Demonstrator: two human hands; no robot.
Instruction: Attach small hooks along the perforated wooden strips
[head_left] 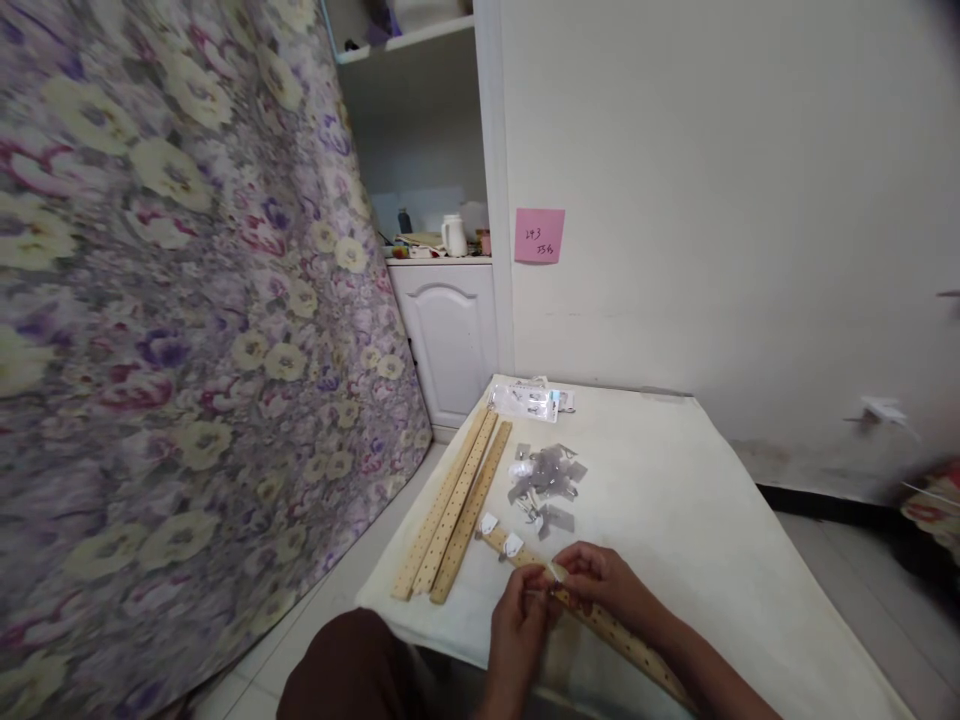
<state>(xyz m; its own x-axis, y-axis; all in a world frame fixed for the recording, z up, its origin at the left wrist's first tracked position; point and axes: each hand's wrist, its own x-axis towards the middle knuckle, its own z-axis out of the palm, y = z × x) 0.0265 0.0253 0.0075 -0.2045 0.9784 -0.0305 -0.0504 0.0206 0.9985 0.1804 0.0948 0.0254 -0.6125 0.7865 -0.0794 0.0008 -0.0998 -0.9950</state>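
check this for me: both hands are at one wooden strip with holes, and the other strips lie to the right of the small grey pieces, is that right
Not quite: the head view shows the other strips to the left of the small grey pieces. The left hand and right hand are indeed at one wooden strip with holes.

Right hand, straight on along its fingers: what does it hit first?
Most likely the left hand, whose fingertips are right in front of the right hand at the drilled wooden strip. Depth is unclear, so it might catch the strip first.
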